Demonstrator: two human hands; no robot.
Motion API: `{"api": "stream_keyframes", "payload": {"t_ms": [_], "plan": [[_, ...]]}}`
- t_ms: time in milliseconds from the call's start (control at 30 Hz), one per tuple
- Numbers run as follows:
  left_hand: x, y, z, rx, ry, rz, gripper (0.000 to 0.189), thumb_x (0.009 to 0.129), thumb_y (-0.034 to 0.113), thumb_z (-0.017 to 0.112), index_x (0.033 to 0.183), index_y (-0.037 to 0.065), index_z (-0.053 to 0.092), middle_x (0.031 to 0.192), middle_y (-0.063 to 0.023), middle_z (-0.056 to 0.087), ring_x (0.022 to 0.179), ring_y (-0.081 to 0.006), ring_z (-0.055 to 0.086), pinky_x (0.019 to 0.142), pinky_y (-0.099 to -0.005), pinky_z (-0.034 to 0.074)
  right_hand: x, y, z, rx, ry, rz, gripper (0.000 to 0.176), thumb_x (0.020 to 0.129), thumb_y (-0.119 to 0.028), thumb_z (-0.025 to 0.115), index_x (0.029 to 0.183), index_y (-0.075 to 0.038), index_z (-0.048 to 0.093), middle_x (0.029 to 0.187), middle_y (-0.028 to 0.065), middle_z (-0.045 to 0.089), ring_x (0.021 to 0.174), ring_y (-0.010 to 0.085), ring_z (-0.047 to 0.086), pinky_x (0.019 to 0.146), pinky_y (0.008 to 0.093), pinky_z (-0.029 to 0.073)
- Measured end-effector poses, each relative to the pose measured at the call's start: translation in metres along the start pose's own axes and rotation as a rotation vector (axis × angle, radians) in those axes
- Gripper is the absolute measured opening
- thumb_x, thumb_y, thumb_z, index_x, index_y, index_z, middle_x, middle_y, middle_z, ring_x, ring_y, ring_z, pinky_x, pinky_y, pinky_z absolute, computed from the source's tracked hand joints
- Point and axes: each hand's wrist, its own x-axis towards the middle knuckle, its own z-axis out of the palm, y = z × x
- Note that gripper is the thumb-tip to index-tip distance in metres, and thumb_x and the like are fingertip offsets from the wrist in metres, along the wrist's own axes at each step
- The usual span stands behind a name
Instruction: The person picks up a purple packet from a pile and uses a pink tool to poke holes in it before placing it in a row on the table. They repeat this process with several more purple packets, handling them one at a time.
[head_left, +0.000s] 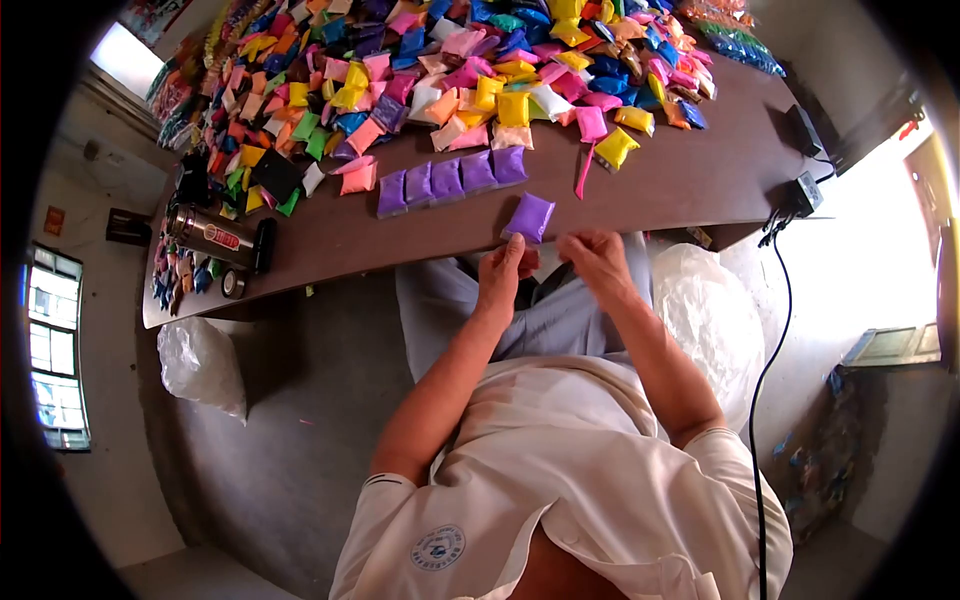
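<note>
At the table's front edge my left hand [508,265] pinches the lower edge of a small purple packet [528,217], its thumb on top. The packet looks plump and shiny and leans over the edge. Just right of it is my right hand [598,262], its fingers curled together; whatever they may hold is too small to make out. Beyond the packet, several like purple packets [447,180] lie side by side in a row. A thin pink strip [583,172] rests to the right of that row.
A large heap of colourful packets [480,85] covers the back of the brown table [690,180]. On the left lie a metal flask [215,235] and a tape roll [233,284]. Black adapters with a cable [803,193] sit at the right edge. Plastic bags [705,320] flank my legs.
</note>
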Motion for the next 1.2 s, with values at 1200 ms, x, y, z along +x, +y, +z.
{"api": "stream_keyframes", "payload": {"t_ms": [1200], "plan": [[-0.005,-0.011,0.017,-0.104,0.05,0.073,0.04,0.087,0.044,0.058,0.073,0.006,0.058,0.077,-0.0053,0.063,0.063,-0.0121,0.057,0.063,-0.0249,0.047,0.019,-0.024,-0.021,0.361,-0.076,0.015,0.016,0.088,-0.022,0.06,0.088,-0.006,0.057,0.073,0.0041,0.063,0.061,0.0103,0.06,0.053,0.0217,0.048]]}}
